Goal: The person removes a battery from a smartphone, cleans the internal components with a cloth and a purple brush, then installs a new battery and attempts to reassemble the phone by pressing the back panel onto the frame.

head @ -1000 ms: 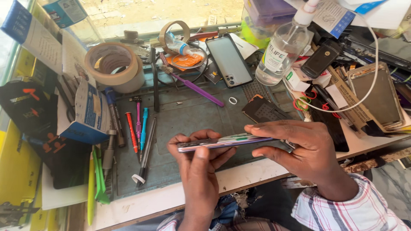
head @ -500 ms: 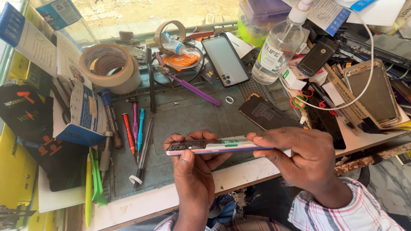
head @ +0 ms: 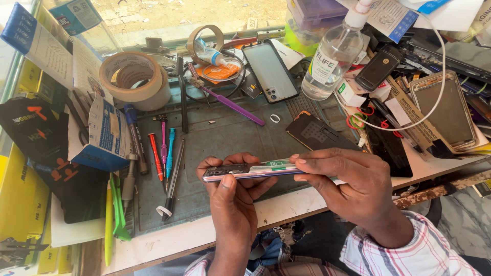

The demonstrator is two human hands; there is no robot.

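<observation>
Phone (head: 245,171), seen edge-on, sits in the lower middle of the frame, just above the near edge of the grey work mat (head: 225,138). We hold it in both hands, and its long axis runs almost level from left to right, tipped a little upward toward the right. Our left hand (head: 232,197) comes up from below and clamps the left end, thumb on the near edge and fingers curled behind. Our right hand (head: 353,186) reaches in from the lower right and pinches the right end, fingertips closed along the top edge where a small green tab (head: 279,164) shows. So each hand has its own end, and the open middle of the edge lies between them, roughly as near to one as to the other. Whether the seam is parted we cannot tell. Screwdrivers (head: 163,148) lie just left of the left hand, and a purple brush (head: 230,102) lies above in the centre.
</observation>
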